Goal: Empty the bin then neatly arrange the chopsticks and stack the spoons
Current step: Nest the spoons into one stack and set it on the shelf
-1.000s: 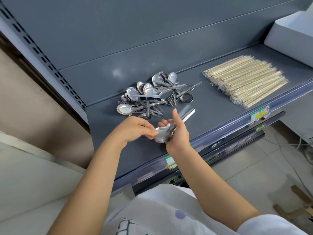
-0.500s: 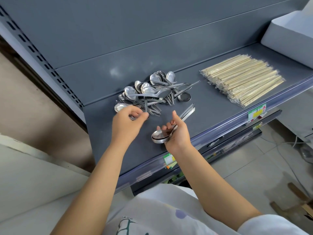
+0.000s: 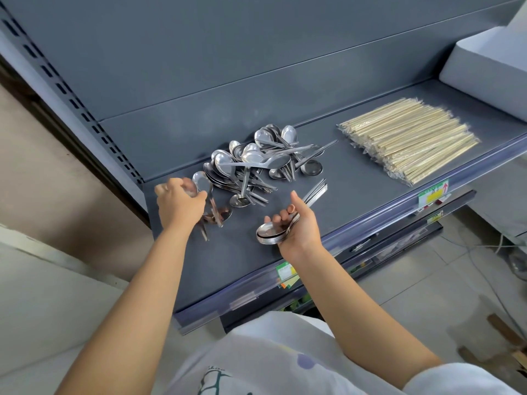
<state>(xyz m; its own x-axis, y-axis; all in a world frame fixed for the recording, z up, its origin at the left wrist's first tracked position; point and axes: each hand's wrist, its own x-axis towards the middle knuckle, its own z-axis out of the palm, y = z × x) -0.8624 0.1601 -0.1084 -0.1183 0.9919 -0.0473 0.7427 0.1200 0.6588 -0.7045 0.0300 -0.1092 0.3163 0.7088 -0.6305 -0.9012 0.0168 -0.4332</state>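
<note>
A loose heap of steel spoons (image 3: 256, 163) lies on the grey shelf (image 3: 356, 189). My right hand (image 3: 299, 226) grips a nested stack of spoons (image 3: 271, 233) with bowls toward me and handles pointing away to the right. At the heap's left edge my left hand (image 3: 178, 205) pinches a single spoon (image 3: 203, 183) by its bowl end, and the spoon's handle hangs down, blurred. Wrapped wooden chopsticks (image 3: 410, 141) lie in a tidy flat bundle at the right of the shelf. The white bin (image 3: 490, 69) stands at the far right.
The shelf's grey back panel rises behind the heap. A clear price rail with labels (image 3: 433, 193) runs along the shelf's front edge. Bare shelf surface shows between the heap and the chopsticks. Tiled floor lies below on the right.
My left hand left the stack, reached to the heap's left edge and picked up a single spoon. My right hand with the stack drew slightly right and toward me.
</note>
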